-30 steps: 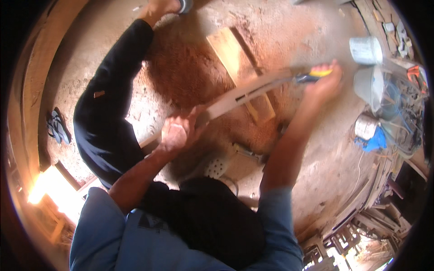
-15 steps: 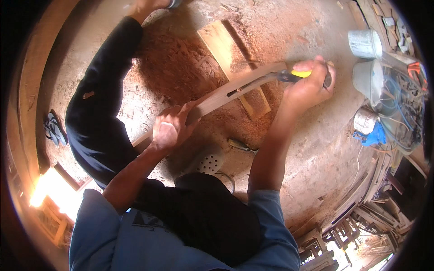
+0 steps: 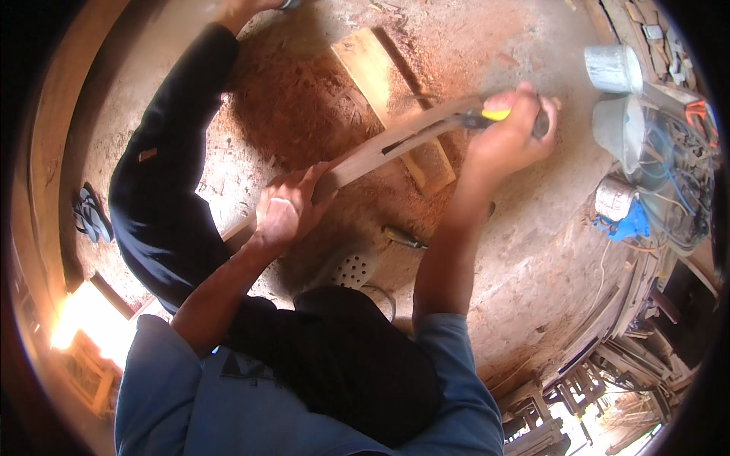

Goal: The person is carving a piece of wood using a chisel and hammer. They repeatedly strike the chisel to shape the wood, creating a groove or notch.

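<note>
A long wooden piece (image 3: 372, 162) with a dark narrow slot in its face runs slantwise from lower left to upper right. My left hand (image 3: 285, 213) is closed around its lower part, thumb and fingers on opposite sides. At the upper right end, my right hand (image 3: 513, 133) grips a tool with a black-and-yellow handle (image 3: 487, 116). Its narrow dark blade lies along the slotted face; motion blur hides its exact kind. Below the wood, a pale board (image 3: 372, 68) lies on the floor, partly covered by the slotted piece.
A small hand tool (image 3: 403, 237) and a pale rounded thing with holes (image 3: 353, 270) lie near my knee. Sawdust and shavings spread over the floor. Metal buckets (image 3: 617, 125), a blue bag (image 3: 627, 222) and tangled cables stand at the right. Dark sandals (image 3: 91, 214) are at the left.
My right hand has shifted slightly left and farther away, taking the tool with it along the wood. My left hand holds nearly the same spot.
</note>
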The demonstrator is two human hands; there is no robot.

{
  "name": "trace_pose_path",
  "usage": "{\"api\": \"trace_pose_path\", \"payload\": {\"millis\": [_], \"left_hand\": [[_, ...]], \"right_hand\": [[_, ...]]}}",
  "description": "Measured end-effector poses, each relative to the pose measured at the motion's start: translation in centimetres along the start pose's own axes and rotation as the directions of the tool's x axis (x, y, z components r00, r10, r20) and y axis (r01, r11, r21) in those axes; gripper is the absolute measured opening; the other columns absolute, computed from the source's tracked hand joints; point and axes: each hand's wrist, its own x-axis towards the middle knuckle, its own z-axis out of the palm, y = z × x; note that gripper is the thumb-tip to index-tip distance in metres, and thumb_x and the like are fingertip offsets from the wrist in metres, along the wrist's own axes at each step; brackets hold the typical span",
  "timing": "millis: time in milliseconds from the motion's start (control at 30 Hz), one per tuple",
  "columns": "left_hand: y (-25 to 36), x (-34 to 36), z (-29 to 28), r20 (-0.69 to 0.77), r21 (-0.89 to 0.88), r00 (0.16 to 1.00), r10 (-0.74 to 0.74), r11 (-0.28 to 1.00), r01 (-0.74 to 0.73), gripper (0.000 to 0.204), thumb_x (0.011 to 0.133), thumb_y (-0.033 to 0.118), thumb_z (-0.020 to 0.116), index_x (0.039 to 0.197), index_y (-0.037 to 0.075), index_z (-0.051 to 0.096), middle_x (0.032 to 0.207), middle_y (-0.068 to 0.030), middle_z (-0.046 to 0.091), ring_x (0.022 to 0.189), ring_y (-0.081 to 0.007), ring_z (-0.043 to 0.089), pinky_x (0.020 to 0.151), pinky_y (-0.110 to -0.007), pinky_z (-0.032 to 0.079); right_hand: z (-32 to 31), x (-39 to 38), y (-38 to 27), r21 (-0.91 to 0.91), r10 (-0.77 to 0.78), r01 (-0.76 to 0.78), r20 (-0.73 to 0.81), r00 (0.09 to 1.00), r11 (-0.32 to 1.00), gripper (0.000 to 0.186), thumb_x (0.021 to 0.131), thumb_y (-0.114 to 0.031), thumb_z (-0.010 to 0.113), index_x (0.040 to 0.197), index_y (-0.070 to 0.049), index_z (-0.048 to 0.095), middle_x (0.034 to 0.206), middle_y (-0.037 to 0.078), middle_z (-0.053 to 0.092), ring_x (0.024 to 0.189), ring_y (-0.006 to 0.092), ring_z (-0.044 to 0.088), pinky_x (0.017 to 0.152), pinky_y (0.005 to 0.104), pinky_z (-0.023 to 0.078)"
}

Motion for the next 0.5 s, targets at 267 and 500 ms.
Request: {"api": "trace_pose_path", "payload": {"millis": [267,500], "left_hand": [[-0.1,0.1,0.4,-0.031,-0.019,0.999,0.026,0.999,-0.027,0.047,0.088,0.037,0.072,0.13,0.017,0.061,0.098,-0.0168,0.074,0.082,-0.035,0.072,0.073,-0.046,0.058],[0.0,-0.3,0.2,0.002,0.013,1.0,-0.011,1.0,0.011,0.046,0.088,0.037,0.072,0.127,0.016,0.062,0.095,-0.015,0.073,0.083,-0.0335,0.072,0.075,-0.046,0.058]], "right_hand": [[-2.0,3.2,-3.1,0.298,0.096,-0.089,-0.009,0.995,0.95,0.015,0.088,-0.002,0.058,0.074,0.0,0.055,0.058,0.008,0.053,0.045,0.0158,0.049,0.045,0.0302,0.045],[-1.0,0.2,-1.3,0.156,0.104,-0.112,0.055,0.993,0.981,0.014,0.087,0.003,0.061,0.074,0.001,0.056,0.06,0.011,0.061,0.048,0.0142,0.054,0.051,0.0296,0.049]]}}
